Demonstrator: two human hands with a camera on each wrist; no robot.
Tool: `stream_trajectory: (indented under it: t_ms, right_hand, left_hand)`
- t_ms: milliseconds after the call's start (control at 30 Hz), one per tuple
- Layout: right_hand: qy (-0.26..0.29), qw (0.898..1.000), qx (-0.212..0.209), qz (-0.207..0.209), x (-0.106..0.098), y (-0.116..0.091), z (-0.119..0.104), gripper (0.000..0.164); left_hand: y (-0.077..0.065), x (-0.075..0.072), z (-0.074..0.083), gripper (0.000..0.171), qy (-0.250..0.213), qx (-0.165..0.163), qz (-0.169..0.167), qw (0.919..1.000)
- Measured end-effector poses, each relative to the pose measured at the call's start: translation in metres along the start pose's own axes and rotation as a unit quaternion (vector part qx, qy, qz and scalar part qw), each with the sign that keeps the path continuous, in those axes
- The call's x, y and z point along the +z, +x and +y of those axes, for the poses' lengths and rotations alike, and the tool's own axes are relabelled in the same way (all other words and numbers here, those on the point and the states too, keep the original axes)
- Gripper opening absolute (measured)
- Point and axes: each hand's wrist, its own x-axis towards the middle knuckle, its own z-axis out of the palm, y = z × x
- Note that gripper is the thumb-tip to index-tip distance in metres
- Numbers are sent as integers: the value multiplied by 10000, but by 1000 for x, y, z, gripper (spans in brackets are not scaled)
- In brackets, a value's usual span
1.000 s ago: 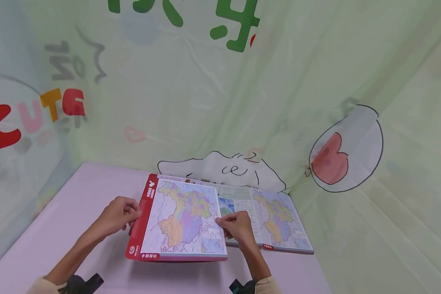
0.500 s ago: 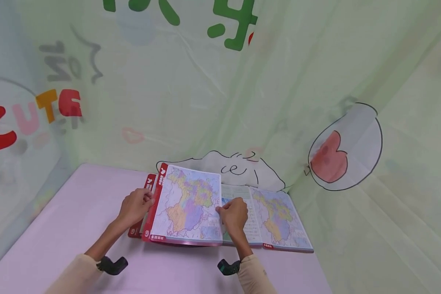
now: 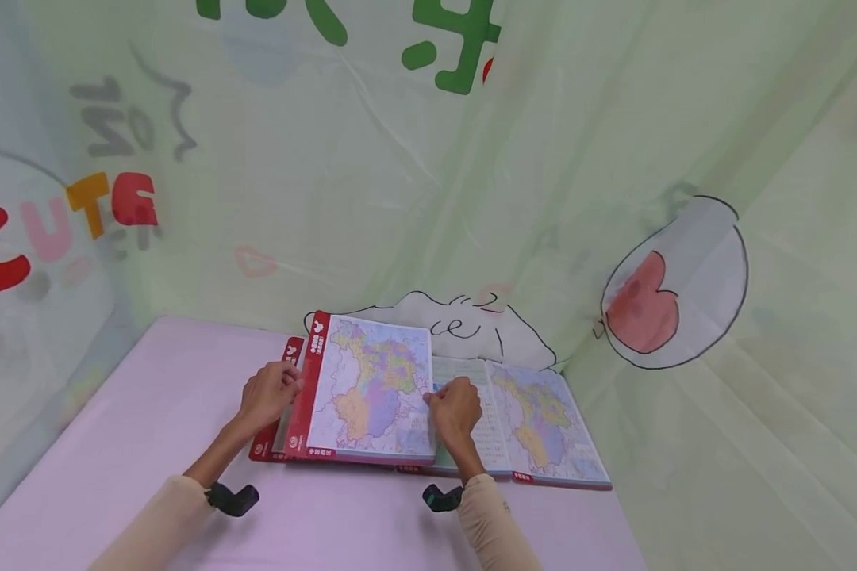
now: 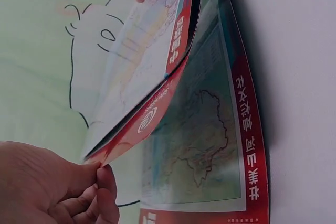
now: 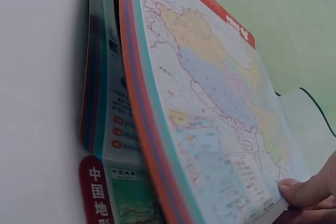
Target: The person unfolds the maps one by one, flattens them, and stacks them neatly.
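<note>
A map booklet (image 3: pixel 374 388) with a red left margin is raised over other map sheets in the head view. My left hand (image 3: pixel 267 392) pinches its red margin between thumb and fingers, as the left wrist view confirms. On the opposite edge, my right hand (image 5: pixel 310 195) grips the booklet with the thumb on its printed face. Beneath lies a dark green map sheet (image 4: pixel 199 135) with a red border, partly covered. Another coloured map panel (image 3: pixel 543 424) lies flat to the right.
The pink-lilac tabletop (image 3: pixel 314 523) bears the maps. A pale curtain (image 3: pixel 328 182) with cartoon drawings and letters rises behind the table and along both sides. The table's right edge runs close by the right-hand map panel.
Both hands have carried the booklet away from me and slightly right. The red margin of the sheet underneath now shows at left. The right map panel stays in place.
</note>
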Motion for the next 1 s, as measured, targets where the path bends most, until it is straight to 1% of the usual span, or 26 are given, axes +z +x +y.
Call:
stream_trajectory:
  t_ms: [133,233,333,500,600,767,867,1000]
  right_hand:
    - [5,9999,-99,90,-4,5,3,22]
    - [97,9997,-186,138,-13,9,6,20]
    - [27,9998,-152,157,-20,17,14,20]
    - [-177,9998,92,29,-30,36,40,23]
    - [-202,9996,209,24,-41,46,58,23]
    - [-270,9990,317,137,-66,61,86,23]
    - [-406,9982,390,221,-82,72,102,23]
    - [-563,9962,397,530,-98,82,124,24]
  left_hand:
    - [2,3,-3,14,66,5,-71,10000]
    - [5,5,-8,15,192,12,4,9998]
    - [7,5,-17,17,300,-68,58,9995]
    - [8,2,-30,22,414,-362,31,9985]
    - [8,0,-33,24,424,-480,1,9980]
    - [8,-2,-38,23,546,-463,67,9974]
    - [9,-1,-42,23,649,-450,124,9968]
    - [10,0,-46,26,723,-513,143,9960]
